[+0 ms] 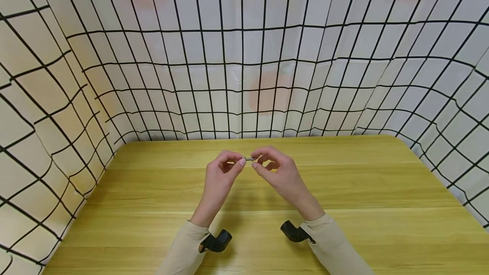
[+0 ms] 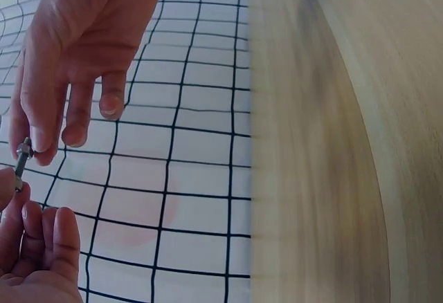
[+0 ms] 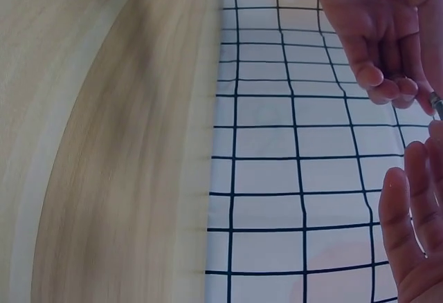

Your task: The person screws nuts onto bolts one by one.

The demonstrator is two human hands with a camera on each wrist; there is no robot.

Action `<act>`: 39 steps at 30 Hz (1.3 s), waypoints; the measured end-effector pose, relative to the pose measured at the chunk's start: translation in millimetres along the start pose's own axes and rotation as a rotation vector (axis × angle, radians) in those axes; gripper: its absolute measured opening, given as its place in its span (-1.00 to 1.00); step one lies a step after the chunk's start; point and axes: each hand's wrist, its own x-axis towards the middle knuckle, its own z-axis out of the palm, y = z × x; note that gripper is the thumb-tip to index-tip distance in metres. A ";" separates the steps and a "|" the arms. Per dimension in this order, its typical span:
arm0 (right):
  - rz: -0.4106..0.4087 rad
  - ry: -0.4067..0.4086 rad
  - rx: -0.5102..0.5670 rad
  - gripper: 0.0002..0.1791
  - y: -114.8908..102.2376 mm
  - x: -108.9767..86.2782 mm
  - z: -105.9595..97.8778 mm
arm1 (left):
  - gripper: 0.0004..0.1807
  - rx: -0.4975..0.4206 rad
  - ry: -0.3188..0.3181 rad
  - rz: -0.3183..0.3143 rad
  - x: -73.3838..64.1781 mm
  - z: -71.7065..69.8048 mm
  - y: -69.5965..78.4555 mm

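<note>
A small metal bolt with a nut on it is held above the table, lying roughly level between both hands. My left hand pinches one end between thumb and fingertips. Curved around the other end, the right hand has thumb and forefinger parted, with a narrow gap showing between them; whether a fingertip touches the metal is hard to see. In the left wrist view the bolt shows a thicker nut near the right hand's fingers. Only a bit of the bolt appears at the right wrist view's edge.
Below the hands lies a wooden table with light yellow planks. White sheeting with a black grid rises behind it and along both sides. Black camera mounts sit at both sleeved wrists.
</note>
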 end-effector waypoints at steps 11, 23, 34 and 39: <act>0.031 0.008 -0.018 -0.88 -12.4 -0.4 -1.1 | -0.91 0.000 -0.008 -0.005 0.1 0.3 -1.1; 0.109 -0.012 0.054 -0.83 24.0 -1.8 4.9 | -0.95 -0.015 -0.043 0.012 -1.0 2.0 -1.7; 0.105 -0.015 0.105 -0.74 26.5 -0.8 4.0 | -0.91 -0.014 -0.020 0.007 -0.7 3.0 -2.1; 0.023 -0.016 0.091 -0.77 25.5 0.2 2.2 | -0.91 -0.005 -0.016 -0.001 -0.2 2.0 -1.7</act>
